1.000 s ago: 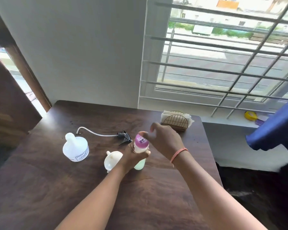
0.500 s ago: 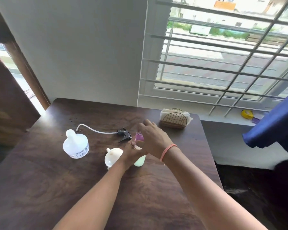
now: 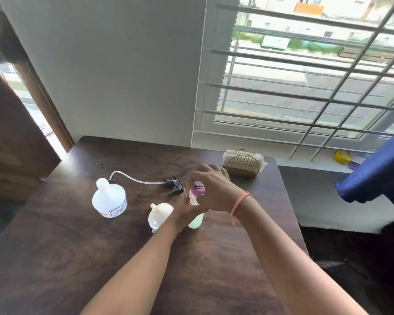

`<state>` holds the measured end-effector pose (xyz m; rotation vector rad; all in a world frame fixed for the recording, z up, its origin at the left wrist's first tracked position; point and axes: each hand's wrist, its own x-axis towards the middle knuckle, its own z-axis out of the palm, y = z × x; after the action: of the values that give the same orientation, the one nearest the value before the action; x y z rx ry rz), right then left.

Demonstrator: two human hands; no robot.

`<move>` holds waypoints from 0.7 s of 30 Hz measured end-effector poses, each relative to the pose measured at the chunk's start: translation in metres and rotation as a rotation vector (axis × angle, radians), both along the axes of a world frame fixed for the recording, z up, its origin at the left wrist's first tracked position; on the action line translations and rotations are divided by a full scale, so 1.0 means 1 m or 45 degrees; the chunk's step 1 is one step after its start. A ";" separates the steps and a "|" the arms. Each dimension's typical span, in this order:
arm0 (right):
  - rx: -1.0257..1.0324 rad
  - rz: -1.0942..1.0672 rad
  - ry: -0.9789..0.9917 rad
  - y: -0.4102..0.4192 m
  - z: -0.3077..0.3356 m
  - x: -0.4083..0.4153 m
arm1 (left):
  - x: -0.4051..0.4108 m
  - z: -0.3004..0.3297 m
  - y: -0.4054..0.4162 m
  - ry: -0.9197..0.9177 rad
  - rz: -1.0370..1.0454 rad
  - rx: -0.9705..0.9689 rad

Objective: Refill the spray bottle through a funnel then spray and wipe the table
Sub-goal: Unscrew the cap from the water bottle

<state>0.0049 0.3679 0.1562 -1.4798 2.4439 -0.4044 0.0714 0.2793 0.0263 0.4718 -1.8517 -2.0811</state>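
Gripping the spray bottle [image 3: 197, 220] upright, left hand [image 3: 187, 206] fingers curled round it — right hand [image 3: 214, 192] fingers pinching its top.

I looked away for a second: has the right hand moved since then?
Yes. The right hand has come down over the top of the small bottle, which was uncovered before. The white funnel beside it stays put.

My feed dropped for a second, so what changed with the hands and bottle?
The right hand came down over the small bottle's purple cap; the left hand kept gripping the bottle. The funnel, white jug and sprayer head stayed put.
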 end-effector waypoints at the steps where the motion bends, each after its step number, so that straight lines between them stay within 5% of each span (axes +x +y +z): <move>1: -0.022 -0.054 0.066 -0.001 0.000 0.002 | -0.001 0.000 0.000 -0.003 0.004 0.005; 5: 0.013 -0.242 0.304 -0.006 -0.007 0.011 | -0.001 0.003 0.001 -0.012 -0.003 -0.033; 10: -0.006 0.078 0.037 0.000 -0.003 0.007 | 0.000 -0.002 0.000 -0.022 0.055 -0.012; 15: 0.024 -0.209 0.385 -0.001 -0.009 0.015 | 0.000 -0.002 0.000 -0.036 0.039 -0.098; 21: 0.020 0.058 0.216 0.004 -0.012 0.006 | -0.001 -0.005 -0.001 -0.015 0.020 -0.026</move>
<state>0.0109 0.3715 0.1440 -1.6212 2.5290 -0.2595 0.0704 0.2784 0.0214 0.4928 -1.8681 -2.0520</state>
